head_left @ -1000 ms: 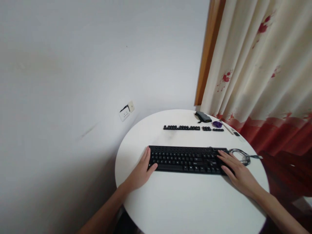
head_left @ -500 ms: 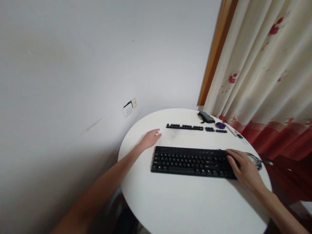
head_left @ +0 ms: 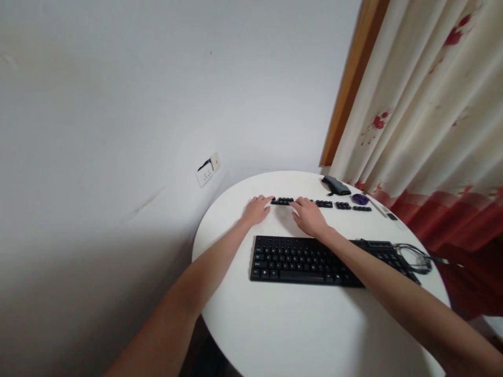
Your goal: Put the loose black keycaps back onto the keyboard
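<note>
Near the far side of the white round table (head_left: pixel 314 324), my left hand (head_left: pixel 256 210) has its index finger stretched to the left end of a row of loose black keycaps (head_left: pixel 283 201). Its thumb is apart and it holds nothing. My right hand (head_left: pixel 308 215) is over the middle of that row, hiding part of it, with thumb and fingers apart. Whether its fingertips touch the keycaps I cannot tell. A black keyboard (head_left: pixel 298 262) lies closer to me, partly covered by my right forearm; its top row shows no full-height keys.
Small keycap groups (head_left: pixel 343 206) continue the row rightward. Behind them are a dark grey brush-like object (head_left: pixel 336 186) and a purple item (head_left: pixel 360 199). A coiled cable (head_left: pixel 418 260) lies at the keyboard's right. A wall socket (head_left: pixel 205 174) and curtain (head_left: pixel 416 120) border the table.
My right hand has left the keyboard's right end and moved up and left to the keycap row. My left hand has moved slightly forward and right to the row's left end.
</note>
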`<act>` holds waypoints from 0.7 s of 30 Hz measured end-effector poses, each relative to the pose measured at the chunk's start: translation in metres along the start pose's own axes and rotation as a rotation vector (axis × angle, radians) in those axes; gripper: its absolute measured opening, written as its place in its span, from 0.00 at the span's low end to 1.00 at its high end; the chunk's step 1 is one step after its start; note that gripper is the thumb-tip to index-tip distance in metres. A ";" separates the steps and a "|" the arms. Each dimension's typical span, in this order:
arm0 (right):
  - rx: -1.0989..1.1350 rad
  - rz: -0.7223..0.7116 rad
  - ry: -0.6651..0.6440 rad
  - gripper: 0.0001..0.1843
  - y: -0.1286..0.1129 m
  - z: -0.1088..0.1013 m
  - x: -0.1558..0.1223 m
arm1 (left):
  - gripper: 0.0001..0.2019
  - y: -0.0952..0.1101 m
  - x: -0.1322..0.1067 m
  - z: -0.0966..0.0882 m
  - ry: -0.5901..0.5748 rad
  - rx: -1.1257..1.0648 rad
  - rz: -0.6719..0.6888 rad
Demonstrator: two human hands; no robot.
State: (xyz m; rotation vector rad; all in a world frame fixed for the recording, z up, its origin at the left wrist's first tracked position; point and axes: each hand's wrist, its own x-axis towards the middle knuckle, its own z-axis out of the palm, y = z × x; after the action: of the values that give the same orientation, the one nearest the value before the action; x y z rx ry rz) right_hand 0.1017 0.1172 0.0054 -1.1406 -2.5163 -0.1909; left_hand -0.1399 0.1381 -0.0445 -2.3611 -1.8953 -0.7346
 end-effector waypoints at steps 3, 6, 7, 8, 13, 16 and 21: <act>-0.086 -0.014 -0.073 0.17 -0.016 0.016 0.032 | 0.19 -0.001 0.000 0.002 0.013 0.036 0.026; -0.139 -0.004 -0.117 0.16 -0.022 0.031 0.053 | 0.15 -0.003 0.000 0.004 0.053 -0.031 0.005; -0.156 -0.003 -0.119 0.16 -0.022 0.036 0.058 | 0.13 -0.003 0.001 0.004 0.065 -0.055 0.003; -0.173 -0.002 -0.116 0.16 -0.021 0.041 0.063 | 0.11 -0.004 0.001 0.005 0.072 -0.075 0.006; -0.216 -0.002 -0.106 0.17 -0.015 0.053 0.079 | 0.08 -0.005 0.002 0.006 0.071 -0.128 0.050; -0.220 -0.026 -0.109 0.16 -0.014 0.056 0.085 | 0.08 -0.005 0.003 0.007 0.071 -0.156 0.055; -0.199 -0.073 -0.112 0.15 -0.013 0.058 0.089 | 0.06 -0.005 0.003 0.008 0.064 -0.202 0.047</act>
State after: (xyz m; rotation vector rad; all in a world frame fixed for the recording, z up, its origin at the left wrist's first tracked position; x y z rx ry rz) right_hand 0.0223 0.1862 -0.0133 -1.1636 -2.6885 -0.4164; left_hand -0.1414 0.1448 -0.0521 -2.4517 -1.8131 -1.0296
